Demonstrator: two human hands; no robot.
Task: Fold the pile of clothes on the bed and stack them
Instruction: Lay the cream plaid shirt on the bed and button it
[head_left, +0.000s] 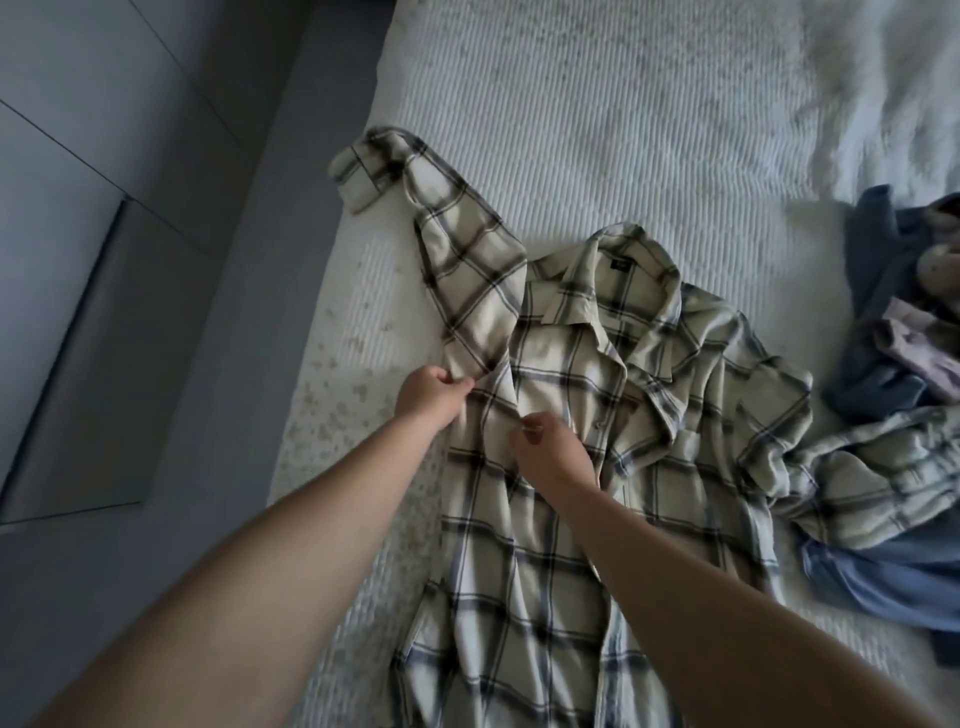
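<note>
A cream plaid shirt (670, 415) with dark and blue checks lies front up on the white bed (597, 130), collar away from me. Its left sleeve stretches up and left toward the bed's edge; the right sleeve is bunched at the right. My left hand (428, 389) pinches the fabric at the left shoulder, near the armpit. My right hand (550, 449) grips the shirt's front edge at chest height, just right of the left hand. A pile of other clothes (893, 322), blue and lilac, lies at the right.
The bed's left edge runs diagonally beside a grey floor (156, 364). A blue garment (883, 582) lies under the shirt's right sleeve at the lower right. A rumpled white cover (893, 78) lies at the top right.
</note>
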